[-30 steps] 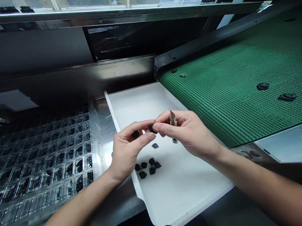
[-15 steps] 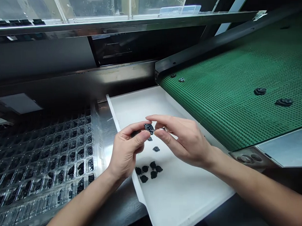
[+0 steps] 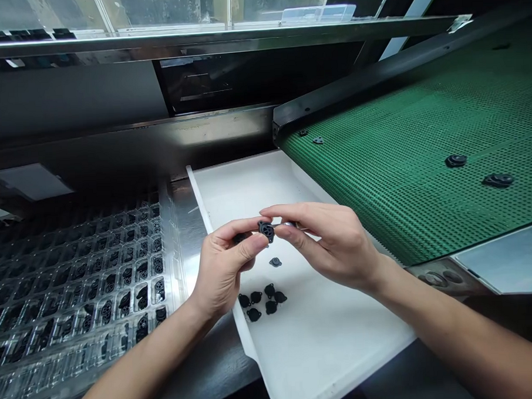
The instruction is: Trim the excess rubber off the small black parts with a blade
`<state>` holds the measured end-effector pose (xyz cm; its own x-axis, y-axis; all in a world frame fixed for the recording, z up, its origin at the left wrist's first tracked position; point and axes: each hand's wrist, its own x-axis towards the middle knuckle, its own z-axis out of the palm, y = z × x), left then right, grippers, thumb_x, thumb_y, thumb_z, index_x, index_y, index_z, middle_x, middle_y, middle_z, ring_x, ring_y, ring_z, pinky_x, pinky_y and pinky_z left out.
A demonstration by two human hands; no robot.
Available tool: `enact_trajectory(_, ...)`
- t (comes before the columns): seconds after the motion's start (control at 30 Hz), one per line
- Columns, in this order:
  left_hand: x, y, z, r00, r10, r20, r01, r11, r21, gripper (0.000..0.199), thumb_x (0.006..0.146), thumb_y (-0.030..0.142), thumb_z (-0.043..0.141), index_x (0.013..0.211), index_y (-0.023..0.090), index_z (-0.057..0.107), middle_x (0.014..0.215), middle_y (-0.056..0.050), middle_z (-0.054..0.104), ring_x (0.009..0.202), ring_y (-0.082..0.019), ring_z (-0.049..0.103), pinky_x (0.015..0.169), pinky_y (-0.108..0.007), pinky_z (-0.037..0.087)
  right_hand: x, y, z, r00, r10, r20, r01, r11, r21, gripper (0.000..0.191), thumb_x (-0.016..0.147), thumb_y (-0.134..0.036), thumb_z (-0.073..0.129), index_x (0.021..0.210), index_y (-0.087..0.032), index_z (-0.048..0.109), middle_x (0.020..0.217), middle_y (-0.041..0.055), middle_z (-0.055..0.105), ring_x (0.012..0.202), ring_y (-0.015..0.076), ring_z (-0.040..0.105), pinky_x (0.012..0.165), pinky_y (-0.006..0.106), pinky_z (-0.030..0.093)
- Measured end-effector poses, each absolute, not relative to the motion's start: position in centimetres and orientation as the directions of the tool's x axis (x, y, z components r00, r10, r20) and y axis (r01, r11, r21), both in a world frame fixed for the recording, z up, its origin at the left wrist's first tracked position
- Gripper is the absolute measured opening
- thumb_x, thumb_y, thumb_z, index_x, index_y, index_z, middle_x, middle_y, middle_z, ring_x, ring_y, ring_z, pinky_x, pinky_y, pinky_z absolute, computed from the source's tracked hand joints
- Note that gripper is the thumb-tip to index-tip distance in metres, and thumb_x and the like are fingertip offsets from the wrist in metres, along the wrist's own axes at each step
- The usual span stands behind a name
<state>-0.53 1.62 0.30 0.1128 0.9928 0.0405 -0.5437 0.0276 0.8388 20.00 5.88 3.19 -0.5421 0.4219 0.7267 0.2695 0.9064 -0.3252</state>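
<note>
A small black round part (image 3: 266, 229) is pinched between the fingertips of both hands above a white tray (image 3: 325, 338). My left hand (image 3: 223, 272) grips it from the left with thumb and forefinger, and a second dark piece shows under its fingers. From the right, my right hand (image 3: 334, 246) holds the same part, and a sliver of a metal tool (image 3: 292, 224) shows between its fingers. Several loose black parts (image 3: 261, 299) lie in a cluster on the tray below my hands. One more part (image 3: 275, 262) lies apart from them.
A clear blister tray (image 3: 76, 284) with many pockets holding black parts fills the left. A green perforated conveyor belt (image 3: 421, 122) slopes on the right and carries a few black parts (image 3: 456, 160). A metal shelf and dark machine opening lie behind.
The metal tool stood upright in my right hand a second ago and is now tucked in behind its fingers. The black part has turned between my fingertips. The parts on the belt have shifted slightly.
</note>
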Motion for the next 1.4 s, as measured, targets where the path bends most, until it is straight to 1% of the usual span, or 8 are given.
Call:
enact_trajectory(0.23, -0.6, 1.7, 0.3, 0.106, 0.993, 0.042, -0.554, 0.024, 0.832, 0.031, 0.079, 0.040, 0.106, 0.104, 0.025, 0.093, 0.074, 0.000, 0.055, 0.060, -0.004, 0.034, 0.053, -0.016, 0.027, 20.1, 5.6, 3.4, -0.563, 0.450, 0.693, 0.231, 0.891, -0.391, 0.028, 0.122, -0.017, 0.062, 0.149, -0.016, 0.068, 0.132, 0.0080, 0.076, 0.103, 0.0205, 0.077, 0.100, 0.032, 0.061)
enact_trajectory(0.43, -0.7, 1.7, 0.6, 0.127, 0.991, 0.041, -0.567, 0.039, 0.823, 0.029, 0.090, 0.038, 0.097, 0.113, 0.022, 0.089, 0.094, -0.005, 0.071, 0.057, -0.001, 0.031, 0.051, -0.016, 0.023, 20.1, 5.6, 3.8, -0.373, 0.534, 0.759, 0.330, 0.841, -0.429, 0.028, 0.121, -0.017, 0.060, 0.146, -0.022, 0.071, 0.099, -0.0003, 0.074, 0.076, 0.0156, 0.068, 0.075, 0.030, 0.056)
enact_trajectory(0.53, -0.8, 1.8, 0.7, 0.142, 0.990, 0.023, -0.603, 0.068, 0.795, 0.023, 0.095, 0.031, 0.089, 0.115, 0.021, 0.085, 0.103, -0.006, 0.074, 0.056, -0.001, 0.029, 0.050, -0.016, 0.021, 20.6, 4.3, 5.5, -0.325, 0.559, 0.763, 0.354, 0.820, -0.450, 0.031, 0.121, -0.018, 0.058, 0.147, -0.027, 0.072, 0.094, -0.0013, 0.069, 0.077, 0.0169, 0.066, 0.073, 0.032, 0.054)
enact_trajectory(0.77, -0.5, 2.0, 0.3, 0.152, 0.988, 0.020, -0.637, 0.082, 0.766, 0.023, 0.094, 0.030, 0.088, 0.108, 0.015, 0.077, 0.088, -0.001, 0.065, 0.053, -0.001, 0.028, 0.048, -0.016, 0.018, 24.6, 2.7, 13.9, -0.459, 0.463, 0.758, 0.641, 0.763, -0.079, 0.023, 0.120, -0.029, 0.063, 0.129, -0.035, 0.083, 0.089, -0.0046, 0.073, 0.069, 0.0164, 0.067, 0.063, 0.035, 0.047)
enact_trajectory(0.83, -0.4, 2.0, 0.1, 0.137, 0.990, 0.027, -0.625, 0.065, 0.778, 0.028, 0.094, 0.032, 0.088, 0.114, 0.016, 0.076, 0.086, 0.000, 0.064, 0.053, -0.001, 0.028, 0.048, -0.016, 0.018, 25.7, 6.0, 15.7, -0.529, 0.485, 0.696, 0.715, 0.697, 0.058, 0.026, 0.120, -0.037, 0.062, 0.118, -0.026, 0.085, 0.085, -0.0021, 0.074, 0.070, 0.0174, 0.067, 0.066, 0.035, 0.046)
enact_trajectory(0.97, -0.2, 2.0, -0.1, 0.130, 0.991, 0.034, -0.588, 0.050, 0.807, 0.032, 0.094, 0.035, 0.087, 0.117, 0.015, 0.078, 0.079, 0.002, 0.059, 0.052, -0.001, 0.026, 0.049, -0.017, 0.018, 26.5, 15.7, 16.4, -0.391, 0.867, 0.309, 0.920, 0.368, 0.132, 0.024, 0.117, -0.041, 0.067, 0.118, -0.026, 0.086, 0.107, -0.0014, 0.079, 0.094, 0.0221, 0.070, 0.074, 0.034, 0.040)
enact_trajectory(1.17, -0.1, 2.2, -0.4, 0.176, 0.980, 0.092, -0.606, 0.034, 0.795, 0.044, 0.089, 0.050, 0.095, 0.103, 0.013, 0.076, 0.073, 0.004, 0.053, 0.051, -0.001, 0.027, 0.048, -0.018, 0.016, 25.8, 25.3, 13.4, -0.344, 0.937, 0.064, 0.927, 0.328, 0.181, 0.029, 0.106, -0.044, 0.086, 0.126, -0.023, 0.084, 0.112, 0.0039, 0.079, 0.093, 0.0260, 0.069, 0.071, 0.033, 0.042)
enact_trajectory(1.4, 0.1, 2.3, -0.5, 0.203, 0.976, 0.081, -0.594, 0.057, 0.802, 0.054, 0.082, 0.057, 0.100, 0.091, 0.015, 0.069, 0.068, 0.004, 0.052, 0.054, -0.004, 0.035, 0.048, -0.018, 0.018, 25.5, 28.1, 11.6, -0.381, 0.924, 0.016, 0.901, 0.368, 0.231, 0.021, 0.104, -0.026, 0.074, 0.120, -0.015, 0.082, 0.112, 0.0090, 0.077, 0.096, 0.0267, 0.069, 0.079, 0.031, 0.047)
